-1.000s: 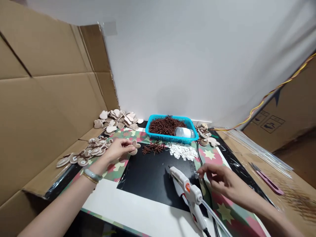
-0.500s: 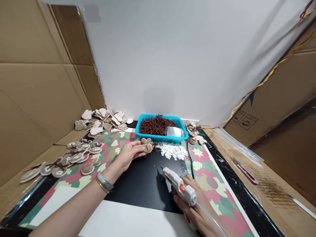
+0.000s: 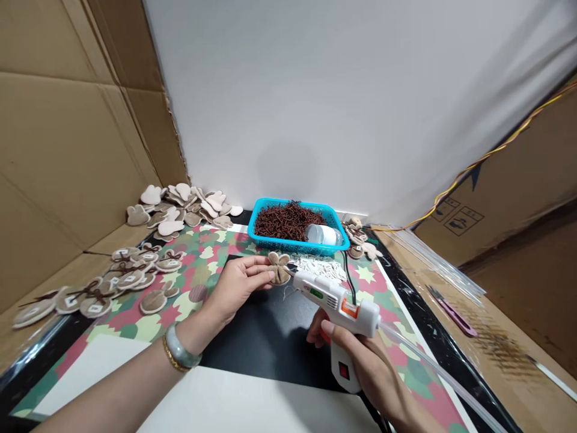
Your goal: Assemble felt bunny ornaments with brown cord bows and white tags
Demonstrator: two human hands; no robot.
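My left hand (image 3: 241,284) pinches a small brown bunny-shaped felt piece (image 3: 280,270), its two ears pointing up, above the black mat (image 3: 265,337). Wrapped round the handle of a white glue gun (image 3: 331,297) is my right hand (image 3: 360,355). The gun's nozzle points left and is at the right side of the felt piece; whether it touches cannot be told. A clear glue stick (image 3: 433,364) runs out of the gun's back. Small white labels (image 3: 320,268) lie just behind the gun.
A blue basket (image 3: 300,245) holds brown bows and a jar (image 3: 322,235). Felt bunnies (image 3: 171,210) pile at the back left, with bow-tied ones (image 3: 130,273) nearer. Tweezers (image 3: 453,311) and clear glue sticks (image 3: 439,267) lie right. A black cable runs beside the labels.
The glue gun has swung up and left, so its nozzle is now at the felt piece. My left hand still holds that piece, now slightly farther right. The camera view has shifted a little.
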